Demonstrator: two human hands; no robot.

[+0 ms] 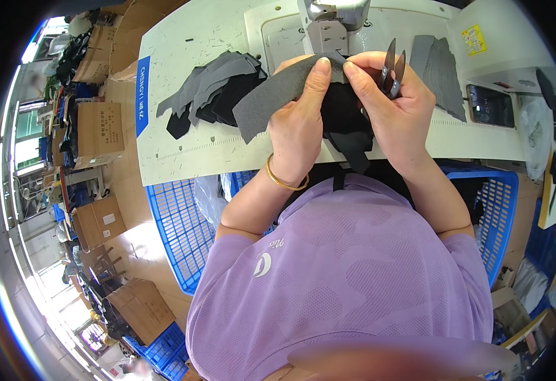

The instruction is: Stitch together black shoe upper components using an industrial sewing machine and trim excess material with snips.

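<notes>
A dark grey fabric strip (266, 101) is stretched between my hands, just in front of the sewing machine (335, 33). My left hand (298, 120) is closed on it, thumb on top, a gold bangle at the wrist. The right end of the strip is pinched between thumb and forefinger of my right hand (395, 108). Thread snips (392, 73) are also tucked in that hand, blades pointing up and away. Below the hands, black fabric pieces (349, 120) hang over the table's near edge. Left of my hands lies a heap of grey and black fabric pieces (217, 82).
More grey strips (440, 76) lie at the right of the white table (195, 149), near a dark phone (491, 105). Blue plastic baskets (179, 235) stand under the table's near edge on both sides. Cardboard boxes (100, 133) line the floor at left.
</notes>
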